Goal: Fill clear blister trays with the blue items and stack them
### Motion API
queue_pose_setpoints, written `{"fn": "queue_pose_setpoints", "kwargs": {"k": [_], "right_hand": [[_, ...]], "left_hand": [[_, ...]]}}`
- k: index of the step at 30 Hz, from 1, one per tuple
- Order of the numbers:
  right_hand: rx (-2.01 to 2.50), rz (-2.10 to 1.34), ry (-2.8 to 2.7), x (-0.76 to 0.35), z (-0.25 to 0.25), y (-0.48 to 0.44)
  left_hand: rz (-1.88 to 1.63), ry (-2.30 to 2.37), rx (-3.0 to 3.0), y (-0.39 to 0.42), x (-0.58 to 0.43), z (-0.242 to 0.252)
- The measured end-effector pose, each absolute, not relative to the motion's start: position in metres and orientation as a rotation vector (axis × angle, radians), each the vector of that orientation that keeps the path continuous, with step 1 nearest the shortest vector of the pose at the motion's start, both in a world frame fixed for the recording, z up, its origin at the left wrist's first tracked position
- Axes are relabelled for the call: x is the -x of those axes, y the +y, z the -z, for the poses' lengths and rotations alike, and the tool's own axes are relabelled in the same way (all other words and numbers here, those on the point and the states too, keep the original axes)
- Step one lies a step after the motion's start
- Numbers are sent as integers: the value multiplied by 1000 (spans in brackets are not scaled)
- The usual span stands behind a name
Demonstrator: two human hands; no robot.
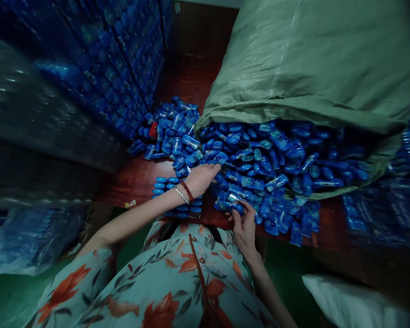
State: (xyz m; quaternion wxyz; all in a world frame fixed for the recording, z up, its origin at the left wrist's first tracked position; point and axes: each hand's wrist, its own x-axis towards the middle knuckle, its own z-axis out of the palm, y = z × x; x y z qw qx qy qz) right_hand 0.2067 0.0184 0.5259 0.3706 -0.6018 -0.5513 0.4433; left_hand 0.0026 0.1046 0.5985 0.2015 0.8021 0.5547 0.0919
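Note:
My left hand, with a red and a white bead bracelet at the wrist, reaches over the near edge of a heap of small blue bottles. Its fingers are drawn together at the heap, and what they grip is hidden. My right hand holds a blue bottle between thumb and fingers, close to the table's front edge. Below my left wrist, several blue bottles stand packed in neat rows, partly covered by my forearm.
A large green sack lies open toward me, spilling bottles onto the reddish table. One red item lies among the blue ones. Wrapped stacks of blue bottles rise at the left. A white bag is at lower right.

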Motion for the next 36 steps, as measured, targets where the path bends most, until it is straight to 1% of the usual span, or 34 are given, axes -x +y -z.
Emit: {"fn": "queue_pose_setpoints", "kwargs": {"k": [5,8,9,12,15,20,22,25,32,34,36], "right_hand": [[1452,-1086,-1541,-212,-516,28],[1339,-1024,-1606,-211,-526,32],[1286,-1014,-1660,-210,-532,31],[1088,-1043,-1901,-200,-546,23],[958,-1013,-2092,-188,-549,13],[666,-630,-2418,-179,-537,11],[552,-468,-2521,-176,-540,14],[559,-322,-2661,-170,-552,17],[598,-109,-2989,-151,-578,20],[632,-49,-3019,-146,-579,17],[683,2,-3028,-142,-578,13]], "left_hand": [[-1017,1652,-1897,46,60,-622],[-1280,1902,-1552,-12,101,-627],[-1304,1988,-1448,-32,112,-624],[-1215,2137,-1261,-83,130,-606],[-1146,2171,-1249,-109,124,-580],[-1243,2173,-1512,-107,104,-546],[-1198,2120,-1684,-102,104,-540],[-958,1978,-1924,-99,110,-539],[-332,1662,-2415,-84,119,-558],[-242,1589,-2459,-78,119,-559],[-230,1552,-2477,-75,119,-559]]}}
